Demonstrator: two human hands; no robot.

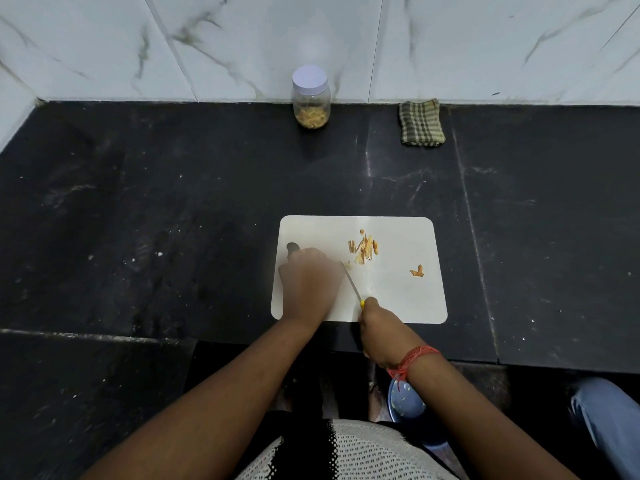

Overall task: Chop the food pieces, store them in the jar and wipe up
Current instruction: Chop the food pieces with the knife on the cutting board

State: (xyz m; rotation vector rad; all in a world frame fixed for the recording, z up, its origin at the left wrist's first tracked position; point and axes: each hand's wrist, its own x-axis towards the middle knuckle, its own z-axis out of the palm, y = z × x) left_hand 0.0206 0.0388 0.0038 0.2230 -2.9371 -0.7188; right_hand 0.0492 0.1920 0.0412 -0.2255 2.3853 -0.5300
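A view from above looks down on a black stone surface (173,202) backed by a white marble wall. Just below the centre of the frame lies a white cutting board (398,299). The right hand (379,332), at the board's lower edge, has its fingers curled around the yellow handle of a small knife (352,283), whose thin blade slants up and to the left across the board. The left hand (308,282) rests palm down on the board's left part, blurred; whether its fingers hold anything cannot be told. A cluster of thin orange food strips (363,249) lies on the board's upper middle, and a single orange piece (417,270) sits apart to the right. At the top centre, against the wall, stands a clear jar (310,98) with a white lid on and orange pieces inside. To its right lies a folded checked cloth (420,123). A red thread (410,362) circles the right wrist. A blue bowl (407,401) shows near the bottom of the frame.
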